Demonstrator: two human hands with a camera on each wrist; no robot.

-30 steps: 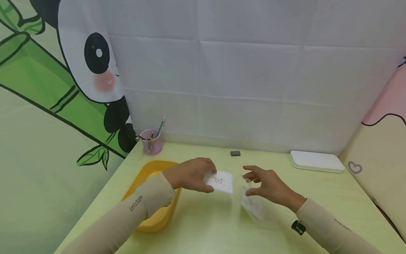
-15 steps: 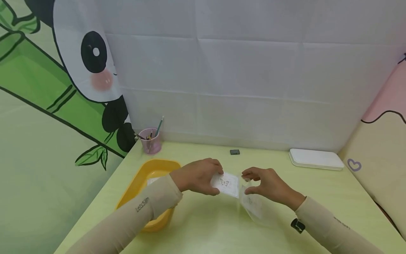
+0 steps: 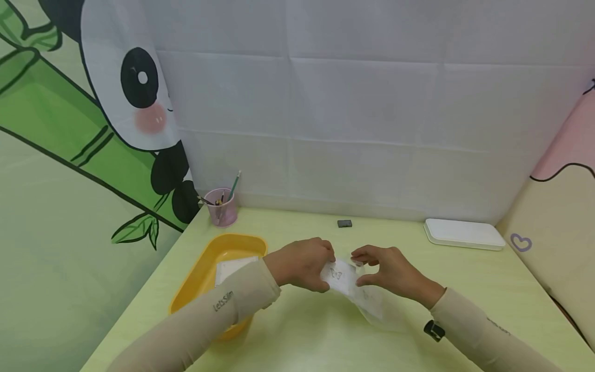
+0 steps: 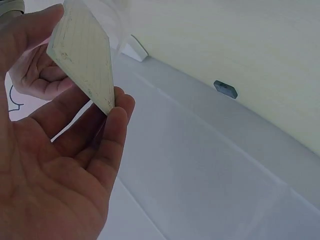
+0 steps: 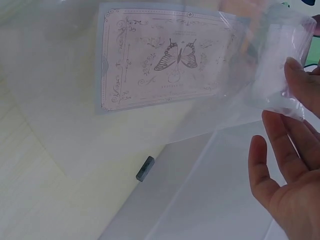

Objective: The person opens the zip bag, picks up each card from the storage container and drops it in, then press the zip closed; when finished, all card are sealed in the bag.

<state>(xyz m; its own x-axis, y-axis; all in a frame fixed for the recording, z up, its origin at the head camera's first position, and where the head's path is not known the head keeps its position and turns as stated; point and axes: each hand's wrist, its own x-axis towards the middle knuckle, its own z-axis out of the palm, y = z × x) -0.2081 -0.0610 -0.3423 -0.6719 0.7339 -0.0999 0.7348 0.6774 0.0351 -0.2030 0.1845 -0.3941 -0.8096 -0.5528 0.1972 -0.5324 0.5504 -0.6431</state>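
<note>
My left hand point(image 3: 304, 264) grips a small white paper pad point(image 3: 341, 276) with a butterfly print, fingers along one edge and thumb on the opposite one. In the left wrist view the pad's near face point(image 4: 85, 55) shows faint lines. My right hand point(image 3: 395, 268) holds the mouth of a clear plastic bag point(image 3: 388, 316) between thumb and fingers. Inside the bag, in the right wrist view, lies a card point(image 5: 172, 60) with a butterfly and an ornate border. The pad's right end overlaps the bag's mouth, close to the right fingertips. Both hands are above the table.
A yellow basin point(image 3: 186, 292) stands at left under my left forearm, with a white flat item point(image 3: 232, 267) in it. Behind are a pink pencil cup point(image 3: 225, 214), a small dark block point(image 3: 344, 223) and a white flat case point(image 3: 465, 235). A white sheet hangs behind the table point(image 3: 465, 294).
My left hand has moved right with the pad, bringing its right end to the bag's mouth. The right hand has barely moved. More of the white item in the basin shows.
</note>
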